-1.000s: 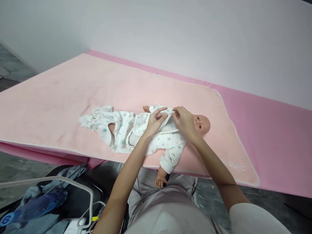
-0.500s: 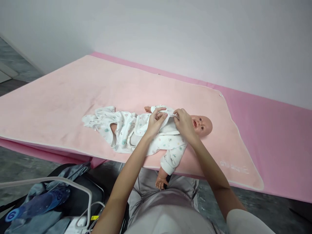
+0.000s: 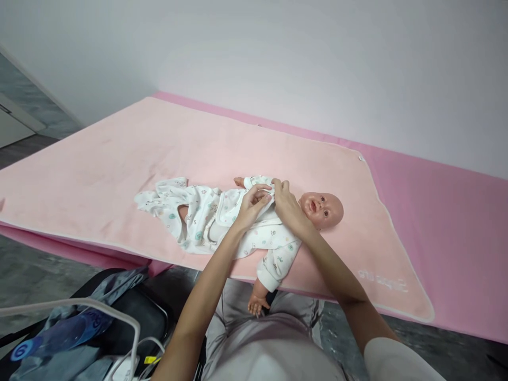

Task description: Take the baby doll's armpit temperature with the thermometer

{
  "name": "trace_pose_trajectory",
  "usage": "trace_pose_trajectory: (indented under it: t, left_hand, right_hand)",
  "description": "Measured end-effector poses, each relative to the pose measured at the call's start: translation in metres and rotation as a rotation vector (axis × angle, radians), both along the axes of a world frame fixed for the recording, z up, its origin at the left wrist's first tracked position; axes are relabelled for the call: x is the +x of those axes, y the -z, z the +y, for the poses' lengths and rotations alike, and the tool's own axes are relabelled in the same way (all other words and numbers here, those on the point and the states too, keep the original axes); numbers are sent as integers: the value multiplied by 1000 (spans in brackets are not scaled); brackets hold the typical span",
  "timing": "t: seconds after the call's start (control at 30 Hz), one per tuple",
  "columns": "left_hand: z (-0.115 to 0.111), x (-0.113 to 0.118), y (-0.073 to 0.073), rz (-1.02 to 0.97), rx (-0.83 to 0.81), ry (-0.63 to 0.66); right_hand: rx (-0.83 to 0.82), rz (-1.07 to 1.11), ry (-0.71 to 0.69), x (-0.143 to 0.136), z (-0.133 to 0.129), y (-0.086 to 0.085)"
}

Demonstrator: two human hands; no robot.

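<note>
A baby doll lies on its back with its head to the right. It wears a white printed baby romper whose front flap is partly open, with a pale layer visible beneath. Over the chest, my left hand has its thumb and fingers bent together at the flap edge. My right hand is beside it, fingers closed on the romper cloth near the far side of the chest. The fingers partly hide the cloth between them. One doll arm hangs over the table's near edge; the romper legs spread to the left.
Under the doll is a light pink mat on a darker pink table cover, against a pale wall. At lower left, a black chair holds grey cloth, a plastic bottle and a white cable.
My right hand has moved left, away from the doll's neck and closer to my left hand. The left hand stays at the flap, and the view has shifted slightly.
</note>
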State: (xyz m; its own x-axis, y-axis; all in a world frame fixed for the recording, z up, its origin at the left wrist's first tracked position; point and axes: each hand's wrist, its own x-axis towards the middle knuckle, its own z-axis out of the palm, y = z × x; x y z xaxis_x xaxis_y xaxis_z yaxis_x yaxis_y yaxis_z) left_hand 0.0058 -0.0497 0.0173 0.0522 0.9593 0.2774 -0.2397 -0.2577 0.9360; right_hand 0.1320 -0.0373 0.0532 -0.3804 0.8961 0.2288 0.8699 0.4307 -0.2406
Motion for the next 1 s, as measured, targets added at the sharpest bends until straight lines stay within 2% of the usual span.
trace_pose_trajectory:
  t: [0.2,0.3,0.4,0.47,0.53,0.6,0.63,0.7,0.83,0.9,1.0]
  left_hand:
    - [-9,4,-2,191,1,26]
    - [-1,6,-6,232,-122,-68]
    - [17,4,-17,316,-229,-148]
    - [32,0,-27,482,-175,-237]
    - [49,-3,-34,711,-70,-414]
    - [64,-4,-33,915,35,-536]
    - [71,-4,-29,1015,83,-553]
    - [80,-3,-16,1178,111,-511]
    - [80,-5,4,1393,-17,-273]
    - [77,-7,6,1443,-25,-252]
    - [74,-11,2,1462,-53,-245]
  right_hand:
    - [-52,-98,14,0,16,1]
    - [-18,-173,42,-1,18,4]
    - [-16,-276,26,-2,10,3]
    - [-25,-333,-8,-1,0,1]
    - [-27,-351,-31,3,-12,0]
    - [-6,-308,-47,10,-25,1]
    - [21,-268,-63,14,-32,2]
    - [97,-183,-110,24,-45,7]
    - [227,-100,-174,40,-67,19]
    - [255,-94,-202,47,-73,20]
    - [273,-37,-215,59,-70,9]
